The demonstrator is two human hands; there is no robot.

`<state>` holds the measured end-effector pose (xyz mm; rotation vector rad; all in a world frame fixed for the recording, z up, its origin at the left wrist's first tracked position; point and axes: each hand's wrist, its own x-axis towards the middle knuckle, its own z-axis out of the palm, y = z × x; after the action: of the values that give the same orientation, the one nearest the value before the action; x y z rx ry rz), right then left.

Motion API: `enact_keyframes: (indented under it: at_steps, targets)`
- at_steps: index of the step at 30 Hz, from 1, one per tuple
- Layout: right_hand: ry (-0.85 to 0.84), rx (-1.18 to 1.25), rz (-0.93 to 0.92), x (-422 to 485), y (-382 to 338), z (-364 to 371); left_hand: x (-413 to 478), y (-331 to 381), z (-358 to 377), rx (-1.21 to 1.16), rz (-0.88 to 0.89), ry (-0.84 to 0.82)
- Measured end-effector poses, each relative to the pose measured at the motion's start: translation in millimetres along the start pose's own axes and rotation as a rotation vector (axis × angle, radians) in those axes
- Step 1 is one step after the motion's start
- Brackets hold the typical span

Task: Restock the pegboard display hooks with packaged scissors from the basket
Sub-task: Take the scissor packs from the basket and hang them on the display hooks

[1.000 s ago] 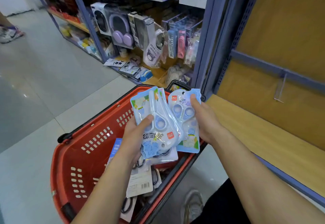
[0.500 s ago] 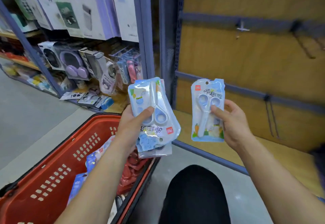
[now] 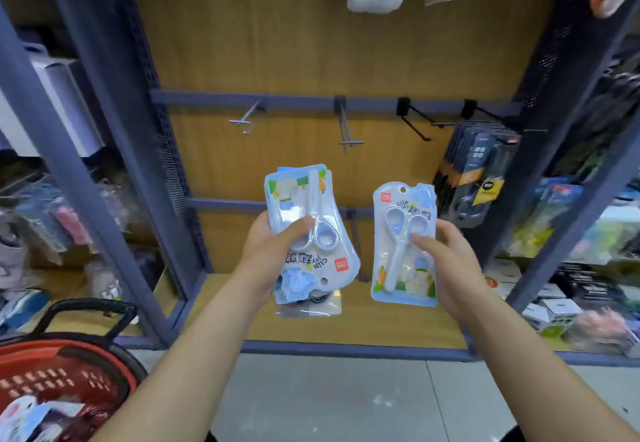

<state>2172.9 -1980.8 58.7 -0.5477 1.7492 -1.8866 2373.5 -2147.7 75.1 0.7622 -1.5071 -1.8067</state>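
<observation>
Blue pack now split off & raised toward bare hooks, right hand fingers gripping it hole-up, left hand fingers gripping the stack; hanging's next, prob.
</observation>
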Motion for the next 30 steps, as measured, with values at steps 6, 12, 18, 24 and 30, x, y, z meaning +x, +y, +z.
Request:
enact_keyframes:
  at_steps: [6, 12, 18, 24, 30]
  targets:
    - [0.082, -0.023, -0.153, 55.7, -9.6, -35.7, 36.5, -18.7, 43.6, 0.058, 0.018, -0.060]
    - [0.157, -0.028, -0.268, 124.4, -7.4, -27.4, 79.0, -40.4, 48.2, 0.045, 0.032, -0.033]
    - [0.161, -0.140, -0.333, 139.2, 6.8, -25.2, 102.7, -59.9, 49.7, 0.053, 0.033, -0.047]
    - [0.223, -0.409, -0.316, 173.5, 0.7, -3.4, 100.5, -69.5, 50.2, 0.052, 0.007, -0.076]
    - [0.116, -0.425, -0.158, 101.6, 23.4, 9.4, 96.0, -73.7, 51.0, 0.011, -0.022, -0.079]
